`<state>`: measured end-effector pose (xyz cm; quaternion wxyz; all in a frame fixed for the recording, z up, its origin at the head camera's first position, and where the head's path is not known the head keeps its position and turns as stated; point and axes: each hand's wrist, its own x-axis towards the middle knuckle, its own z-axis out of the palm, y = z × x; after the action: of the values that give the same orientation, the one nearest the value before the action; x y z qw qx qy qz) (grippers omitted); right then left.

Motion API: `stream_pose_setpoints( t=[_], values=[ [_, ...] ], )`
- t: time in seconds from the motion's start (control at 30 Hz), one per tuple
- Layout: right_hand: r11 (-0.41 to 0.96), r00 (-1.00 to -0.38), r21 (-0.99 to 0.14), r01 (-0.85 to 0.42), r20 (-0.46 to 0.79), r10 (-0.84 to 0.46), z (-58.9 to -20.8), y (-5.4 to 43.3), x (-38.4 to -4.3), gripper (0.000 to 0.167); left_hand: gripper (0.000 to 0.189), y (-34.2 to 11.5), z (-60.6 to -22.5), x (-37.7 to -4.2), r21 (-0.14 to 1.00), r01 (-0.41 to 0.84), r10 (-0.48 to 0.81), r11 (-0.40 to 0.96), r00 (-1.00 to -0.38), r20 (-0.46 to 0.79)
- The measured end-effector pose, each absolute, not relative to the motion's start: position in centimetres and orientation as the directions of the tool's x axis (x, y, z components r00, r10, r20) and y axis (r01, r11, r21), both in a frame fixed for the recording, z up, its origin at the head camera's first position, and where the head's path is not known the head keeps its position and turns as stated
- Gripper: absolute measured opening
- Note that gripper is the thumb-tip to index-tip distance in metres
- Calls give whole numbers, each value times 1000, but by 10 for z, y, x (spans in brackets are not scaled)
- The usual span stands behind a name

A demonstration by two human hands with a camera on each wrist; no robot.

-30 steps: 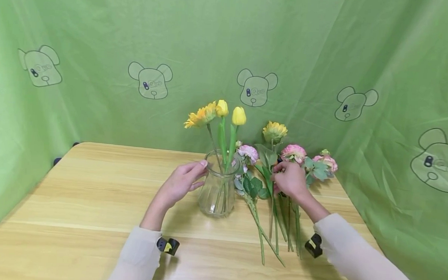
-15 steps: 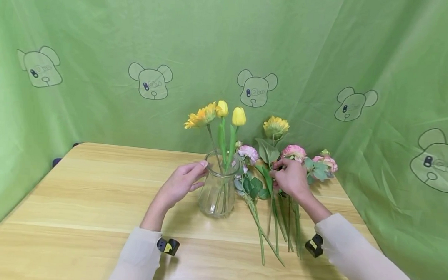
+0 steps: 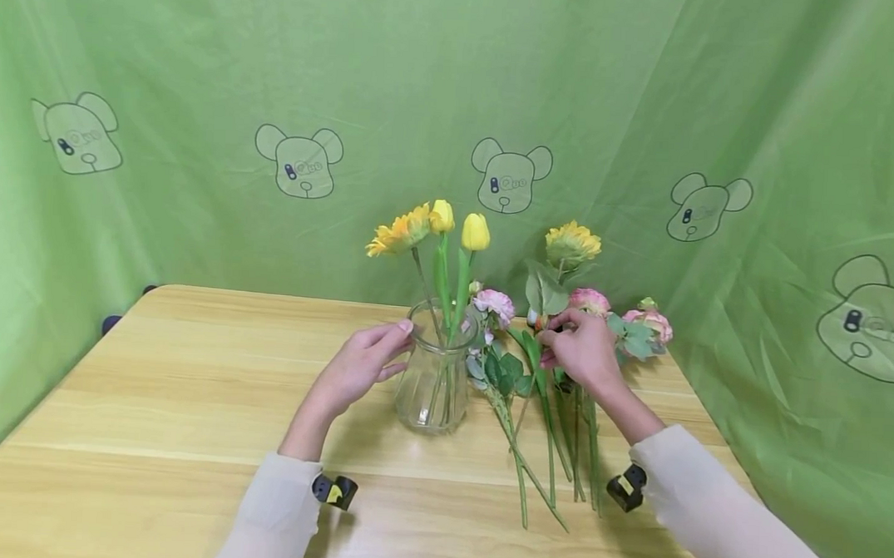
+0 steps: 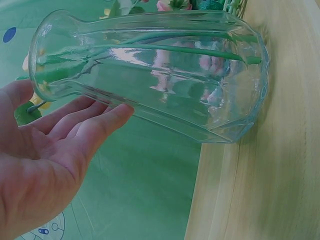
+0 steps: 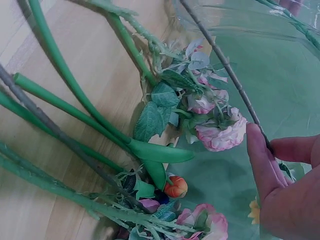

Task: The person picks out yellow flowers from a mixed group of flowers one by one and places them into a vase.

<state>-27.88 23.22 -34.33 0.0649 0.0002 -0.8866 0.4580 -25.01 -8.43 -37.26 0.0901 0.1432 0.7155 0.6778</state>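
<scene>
A clear glass vase point(image 3: 433, 391) stands upright on the table, holding a sunflower point(image 3: 399, 232) and two yellow tulips point(image 3: 476, 231). My left hand point(image 3: 364, 360) touches the vase's left side, thumb at the rim; in the left wrist view the fingers point(image 4: 107, 122) lie fairly straight against the glass. Farther right, my right hand point(image 3: 582, 351) pinches the stem of another sunflower point(image 3: 572, 245) just below its leaves. In the right wrist view that dark stem point(image 5: 225, 62) runs up from between thumb and finger, raised off the table.
Right of the vase lie pale pink flowers point(image 3: 495, 304) with crossed stems. Beneath and beyond my right hand are several more stems and pink blooms point(image 3: 647, 325). An orange bud point(image 5: 176, 186) shows among them. Green curtain point(image 3: 396, 77) hangs behind the wooden table point(image 3: 188, 384).
The sunflower in my right hand has risen and moved right at its head, while its stem's lower end has swung left toward the vase. My left hand has stayed at the vase.
</scene>
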Motion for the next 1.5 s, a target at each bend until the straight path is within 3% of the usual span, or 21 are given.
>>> stream_pose_setpoints(
  t=[0.43,0.8,1.5],
  values=[
    [403,-996,-915,-22,53,66,-333,229,-277,24,64,-84,-372,-249,996,81,325,46,-944,62],
    [292,-994,-955,-48,74,77,-314,222,-271,27,64,-84,-373,-251,996,85,334,39,-940,67],
    [215,-973,-972,-92,134,186,-270,226,-271,17,64,-84,-373,-251,996,84,328,43,-943,65]
  ],
)
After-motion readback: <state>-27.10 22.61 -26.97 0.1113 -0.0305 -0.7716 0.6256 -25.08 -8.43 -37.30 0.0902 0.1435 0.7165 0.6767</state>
